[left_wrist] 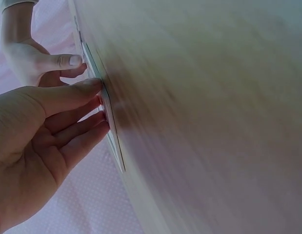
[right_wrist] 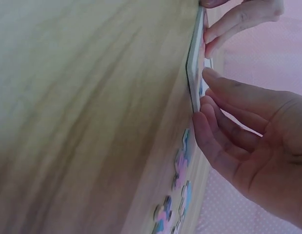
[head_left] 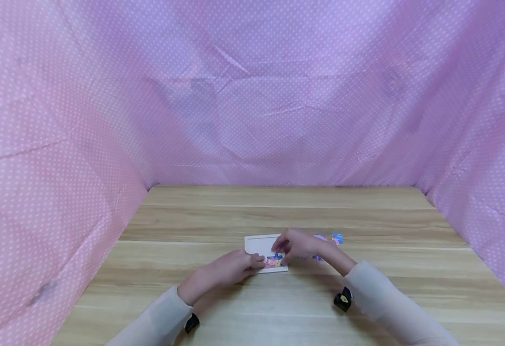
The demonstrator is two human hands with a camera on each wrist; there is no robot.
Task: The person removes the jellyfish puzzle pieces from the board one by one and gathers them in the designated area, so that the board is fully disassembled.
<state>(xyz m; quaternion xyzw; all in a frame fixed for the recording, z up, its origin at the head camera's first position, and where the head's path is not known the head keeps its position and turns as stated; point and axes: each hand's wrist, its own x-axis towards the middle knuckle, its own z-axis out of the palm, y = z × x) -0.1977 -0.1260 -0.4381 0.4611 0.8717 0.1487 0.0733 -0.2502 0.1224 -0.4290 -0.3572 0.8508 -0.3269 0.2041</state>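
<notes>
A small white puzzle tray [head_left: 255, 244] lies flat on the table, with colourful jigsaw pieces [head_left: 273, 262] along its near side. My left hand [head_left: 234, 265] reaches in from the left, its fairly straight fingers touching the pieces and the tray's near left part. From the right, my right hand [head_left: 300, 243] arches over the tray's right end. Its thumb and fingertips pinch a blue-edged jigsaw piece [head_left: 277, 254] at the row, mostly hidden by the fingers. In the right wrist view the fingertips are right at the tray's rim [right_wrist: 192, 63].
Several loose jigsaw pieces [head_left: 337, 238] lie right of the tray, partly behind the right forearm; they also show in the right wrist view as pink and blue pieces [right_wrist: 181, 165]. The wooden table [head_left: 252, 312] is backed by a pink dotted curtain [head_left: 252, 120].
</notes>
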